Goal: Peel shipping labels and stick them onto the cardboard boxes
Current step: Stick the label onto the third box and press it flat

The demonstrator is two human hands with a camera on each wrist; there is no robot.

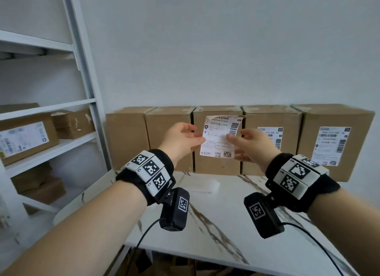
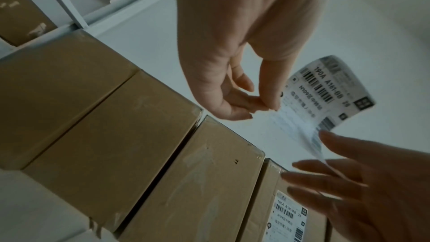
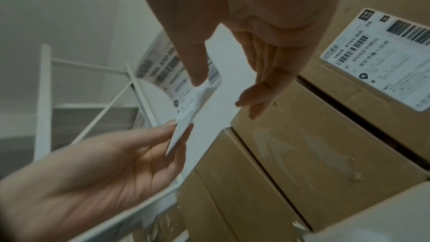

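A white shipping label (image 1: 218,136) hangs in the air in front of the bare middle cardboard box (image 1: 216,166), with its top corner curling. My left hand (image 1: 202,139) pinches its left edge between thumb and fingertips; the left wrist view shows that pinch (image 2: 267,106) on the label (image 2: 325,87). My right hand (image 1: 236,136) is at the right edge. In the right wrist view its thumb touches the label (image 3: 186,98) while the fingers (image 3: 253,98) stay straight and apart from it. Two boxes further right carry stuck labels (image 1: 331,146).
Five boxes stand in a row against the wall at the back of the marble table (image 1: 226,224); the two left ones (image 1: 125,140) are bare. A white label stack (image 1: 203,185) lies on the table. A white shelf unit (image 1: 90,103) holding more boxes stands at left.
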